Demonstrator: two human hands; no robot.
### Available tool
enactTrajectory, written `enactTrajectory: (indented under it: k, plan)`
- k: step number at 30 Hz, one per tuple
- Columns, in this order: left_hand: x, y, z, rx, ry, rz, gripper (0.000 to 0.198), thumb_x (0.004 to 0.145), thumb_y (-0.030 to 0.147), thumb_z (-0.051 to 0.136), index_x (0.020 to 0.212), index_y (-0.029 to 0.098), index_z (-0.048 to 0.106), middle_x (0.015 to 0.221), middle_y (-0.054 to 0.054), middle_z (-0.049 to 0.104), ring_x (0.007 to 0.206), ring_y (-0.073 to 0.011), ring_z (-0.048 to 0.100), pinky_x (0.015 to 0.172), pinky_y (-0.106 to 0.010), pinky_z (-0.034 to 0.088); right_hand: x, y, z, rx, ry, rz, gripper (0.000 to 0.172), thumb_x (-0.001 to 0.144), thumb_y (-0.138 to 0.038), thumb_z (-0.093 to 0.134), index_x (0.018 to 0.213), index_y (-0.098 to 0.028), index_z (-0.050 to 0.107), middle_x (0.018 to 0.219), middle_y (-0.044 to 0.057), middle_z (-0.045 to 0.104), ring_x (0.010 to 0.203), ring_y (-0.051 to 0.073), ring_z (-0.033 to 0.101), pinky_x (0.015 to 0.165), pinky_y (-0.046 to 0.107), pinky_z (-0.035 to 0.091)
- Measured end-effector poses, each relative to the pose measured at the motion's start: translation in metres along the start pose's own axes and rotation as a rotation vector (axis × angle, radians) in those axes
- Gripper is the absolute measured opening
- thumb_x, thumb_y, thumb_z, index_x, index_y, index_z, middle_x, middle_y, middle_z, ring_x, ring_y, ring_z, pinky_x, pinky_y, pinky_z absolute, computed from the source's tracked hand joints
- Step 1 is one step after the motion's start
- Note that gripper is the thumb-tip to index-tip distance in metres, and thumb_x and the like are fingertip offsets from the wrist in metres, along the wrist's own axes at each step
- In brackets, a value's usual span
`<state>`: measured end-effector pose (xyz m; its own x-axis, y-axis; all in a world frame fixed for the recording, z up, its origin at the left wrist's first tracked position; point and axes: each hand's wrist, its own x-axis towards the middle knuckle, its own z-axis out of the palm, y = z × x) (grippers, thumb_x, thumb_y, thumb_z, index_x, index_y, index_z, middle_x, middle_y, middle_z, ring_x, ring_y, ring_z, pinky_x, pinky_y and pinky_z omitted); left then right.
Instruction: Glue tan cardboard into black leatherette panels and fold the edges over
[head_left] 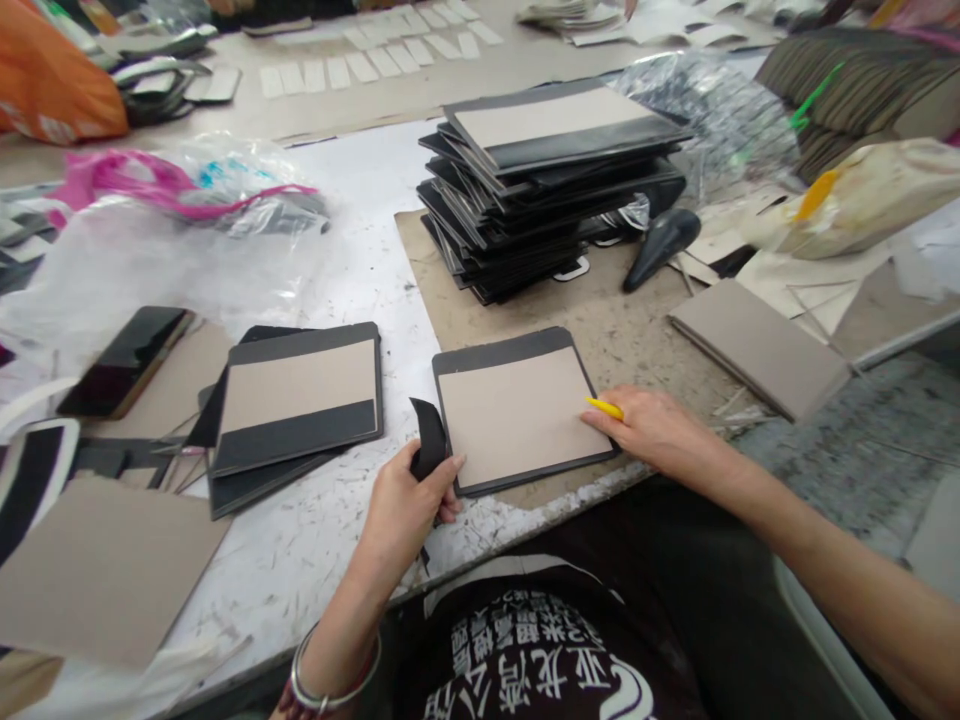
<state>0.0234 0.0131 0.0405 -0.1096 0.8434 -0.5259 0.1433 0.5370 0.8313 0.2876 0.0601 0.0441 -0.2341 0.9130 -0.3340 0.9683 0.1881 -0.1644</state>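
Ideally, the left hand (409, 505) pinching the black flap (429, 435) pulls taut; the right hand (660, 430), clutching the yellow tool (604, 407), pins the panel (517, 415).

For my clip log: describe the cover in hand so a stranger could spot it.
From the tall stack of black covers mid-table, come down the brown mat to the black cover with grey board at the near edge. Unlike the similar covers beside it, its black flap is in the left hand and the right hand rests a yellow tool on it.
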Motion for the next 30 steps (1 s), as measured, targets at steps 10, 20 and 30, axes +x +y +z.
enactTrajectory:
  k: [10, 20, 30]
  plan:
    - [0.002, -0.004, -0.003, 0.063, -0.046, 0.002, 0.027, 0.067, 0.040, 0.064, 0.066, 0.019, 0.047, 0.039, 0.005, 0.054, 0.033, -0.0109, 0.049, 0.036, -0.020, 0.039, -0.003, -0.007, -0.003, 0.027, -0.012, 0.058, 0.034, 0.092, -0.040, 0.036, 0.090, -0.017, 0.061, 0.090, 0.009, 0.065, 0.086, 0.022, 0.061, 0.076, 0.028, 0.041]
    - [0.003, -0.002, -0.002, 0.083, -0.049, -0.017, 0.032, 0.065, 0.046, 0.064, 0.061, 0.020, 0.047, 0.038, 0.003, 0.053, 0.034, -0.0128, 0.049, 0.038, -0.023, 0.039, -0.008, -0.019, -0.009, -0.017, 0.018, 0.133, 0.031, 0.091, -0.041, 0.041, 0.089, -0.018, 0.062, 0.087, 0.007, 0.066, 0.079, 0.022, 0.063, 0.065, 0.028, 0.042]
    - [0.002, -0.008, 0.003, 0.028, 0.016, -0.027, 0.037, 0.062, 0.052, 0.065, 0.059, 0.020, 0.047, 0.035, 0.002, 0.052, 0.030, -0.0124, 0.046, 0.035, -0.022, 0.034, -0.009, -0.021, -0.007, 0.039, 0.029, 0.155, 0.027, 0.090, -0.038, 0.044, 0.088, -0.020, 0.063, 0.087, 0.006, 0.064, 0.078, 0.024, 0.064, 0.065, 0.030, 0.043]
